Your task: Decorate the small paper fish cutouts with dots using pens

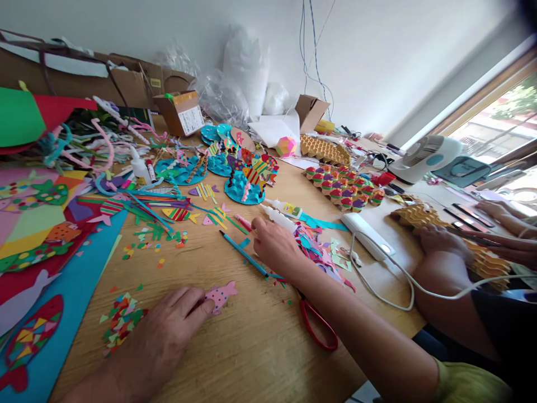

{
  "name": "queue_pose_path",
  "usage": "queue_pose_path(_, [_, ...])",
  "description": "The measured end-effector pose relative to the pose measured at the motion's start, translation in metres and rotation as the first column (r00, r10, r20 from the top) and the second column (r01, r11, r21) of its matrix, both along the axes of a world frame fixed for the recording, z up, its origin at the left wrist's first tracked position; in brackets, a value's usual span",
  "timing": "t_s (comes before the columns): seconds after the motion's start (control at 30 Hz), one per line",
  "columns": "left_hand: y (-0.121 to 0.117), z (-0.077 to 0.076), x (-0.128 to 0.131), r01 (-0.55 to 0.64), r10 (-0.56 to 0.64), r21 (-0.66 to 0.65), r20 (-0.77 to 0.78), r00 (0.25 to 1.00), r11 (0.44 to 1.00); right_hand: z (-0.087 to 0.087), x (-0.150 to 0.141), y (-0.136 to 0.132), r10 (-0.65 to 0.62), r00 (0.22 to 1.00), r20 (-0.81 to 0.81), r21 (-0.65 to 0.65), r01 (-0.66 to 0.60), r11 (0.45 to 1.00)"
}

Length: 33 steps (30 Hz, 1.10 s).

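- Head view: I see the left hand (170, 322) pinching a spotted pink paper fish (223, 296) over the table (235, 358).
- Right hand (279, 244): beside a glue bottle (280, 218); grip hidden, I cannot tell.
- Risk, I judge: left-wrist drift scatters paper snippets (121, 318).

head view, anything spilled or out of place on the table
The white cable looks askew: it loops loosely across the table at right and appears to run over a co-worker's forearm, where it might snag. Small paper bits also lie scattered beside the left hand, though perhaps on purpose.
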<state>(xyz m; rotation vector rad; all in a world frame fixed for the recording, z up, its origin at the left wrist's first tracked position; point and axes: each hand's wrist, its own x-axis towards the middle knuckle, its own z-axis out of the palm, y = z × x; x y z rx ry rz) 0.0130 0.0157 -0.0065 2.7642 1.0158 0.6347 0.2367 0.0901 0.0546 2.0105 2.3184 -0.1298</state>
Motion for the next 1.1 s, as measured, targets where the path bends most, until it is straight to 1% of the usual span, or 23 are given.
queue_pose_path(0.07, [0.0, -0.004, -0.002, 0.003, -0.003, -0.015, 0.003, 1.0, 1.0, 0.015, 0.002, -0.012, 0.058, 0.98, -0.188, 0.178, -0.024, 0.984])
queue_pose_path(0.1, [0.0, -0.005, -0.002, 0.01, -0.01, -0.021, 0.008, 1.0, 1.0, 0.023, 0.003, -0.021, 0.118, 0.943, -0.312, 0.244, -0.041, 0.969])
queue_pose_path(0.13, [0.0, -0.005, -0.002, 0.016, -0.016, -0.031, 0.012, 1.0, 0.999, 0.03, 0.004, -0.03, 0.172, 0.876, -0.451, 0.284, -0.042, 0.958])
queue_pose_path(0.17, [0.0, -0.004, -0.002, 0.021, -0.02, -0.042, 0.013, 1.0, 0.999, 0.036, 0.004, -0.039, 0.202, 0.772, -0.603, 0.27, -0.04, 0.962])
queue_pose_path(0.2, [0.0, -0.002, -0.002, 0.024, -0.024, -0.055, 0.011, 1.0, 0.998, 0.039, 0.004, -0.048, 0.188, 0.625, -0.757, 0.226, -0.019, 0.974])
queue_pose_path(0.23, [0.0, -0.001, -0.002, 0.03, -0.029, -0.062, 0.011, 1.0, 0.998, 0.04, 0.003, -0.055, 0.127, 0.462, -0.878, 0.137, -0.011, 0.991])
queue_pose_path(0.27, [0.0, 0.001, -0.001, 0.033, -0.032, -0.065, 0.01, 0.999, 0.997, 0.038, 0.002, -0.062, 0.06, 0.284, -0.957, 0.055, -0.025, 0.998])
queue_pose_path(0.33, [0.0, 0.003, -0.001, 0.043, -0.042, -0.057, 0.02, 0.999, 0.997, 0.027, 0.0, -0.07, -0.085, -0.06, -0.995, -0.078, -0.106, 0.991])
queue_pose_path(0.37, [0.0, 0.003, -0.001, 0.052, -0.051, -0.054, 0.029, 0.998, 0.997, 0.02, -0.001, -0.072, -0.155, -0.199, -0.968, -0.122, -0.169, 0.978])
queue_pose_path(0.4, [0.0, 0.003, -0.001, 0.057, -0.055, -0.058, 0.031, 0.998, 0.997, 0.012, -0.002, -0.073, -0.22, -0.31, -0.925, -0.154, -0.221, 0.963])
queue_pose_path(0.43, [0.0, 0.002, -0.001, 0.05, -0.049, -0.069, 0.028, 0.998, 0.996, 0.004, -0.003, -0.073, -0.279, -0.384, -0.88, -0.189, -0.256, 0.948])
queue_pose_path(0.47, [0.0, 0.001, -0.001, 0.044, -0.043, -0.078, 0.024, 0.999, 0.996, -0.003, -0.004, -0.073, -0.321, -0.435, -0.841, -0.215, -0.275, 0.937])
queue_pose_path(0.5, [0.0, 0.0, -0.001, 0.039, -0.038, -0.082, 0.02, 0.999, 0.996, -0.008, -0.005, -0.073, -0.35, -0.461, -0.816, -0.232, -0.294, 0.927])
queue_pose_path(0.53, [0.0, 0.0, -0.001, 0.037, -0.036, -0.081, 0.016, 0.999, 0.996, -0.013, -0.005, -0.073, -0.363, -0.472, -0.803, -0.239, -0.303, 0.922])
queue_pose_path(0.6, [0.001, 0.0, 0.0, 0.048, -0.047, -0.053, 0.025, 0.999, 0.997, -0.018, -0.006, -0.073, -0.352, -0.466, -0.812, -0.227, -0.304, 0.925])
queue_pose_path(0.63, [0.001, 0.001, 0.001, 0.055, -0.054, -0.035, 0.034, 0.998, 0.998, -0.02, -0.006, -0.072, -0.335, -0.447, -0.829, -0.221, -0.288, 0.932])
queue_pose_path(0.7, [0.002, 0.004, 0.002, 0.044, -0.043, -0.022, 0.042, 0.998, 0.999, -0.023, -0.008, -0.072, -0.299, -0.36, -0.884, -0.229, -0.226, 0.947])
queue_pose_path(0.8, [0.001, 0.006, 0.003, 0.036, -0.035, -0.033, 0.031, 0.999, 0.999, -0.032, -0.011, -0.072, -0.244, -0.146, -0.959, -0.233, -0.092, 0.968])
queue_pose_path(0.9, [0.0, 0.004, 0.002, 0.019, -0.019, -0.043, 0.007, 1.0, 0.999, -0.039, -0.013, -0.073, -0.193, 0.112, -0.975, -0.191, 0.028, 0.981])
queue_pose_path(0.97, [0.0, 0.002, 0.002, 0.007, -0.007, -0.053, -0.01, 1.0, 0.999, -0.042, -0.013, -0.075, -0.162, 0.288, -0.944, -0.153, 0.052, 0.987])
queue_pose_path(1.0, [0.0, 0.001, 0.002, 0.006, -0.007, -0.054, -0.015, 1.0, 0.999, -0.042, -0.013, -0.076, -0.141, 0.359, -0.923, -0.132, 0.049, 0.99])
queue_pose_path(1.07, [0.0, 0.0, 0.001, 0.006, -0.007, -0.044, -0.023, 1.0, 0.999, -0.043, -0.012, -0.078, -0.089, 0.457, -0.885, -0.084, 0.032, 0.996])
queue_pose_path(1.1, [0.0, -0.001, 0.002, 0.009, -0.01, -0.038, -0.027, 1.0, 0.999, -0.044, -0.012, -0.078, -0.066, 0.483, -0.873, -0.062, 0.025, 0.998])
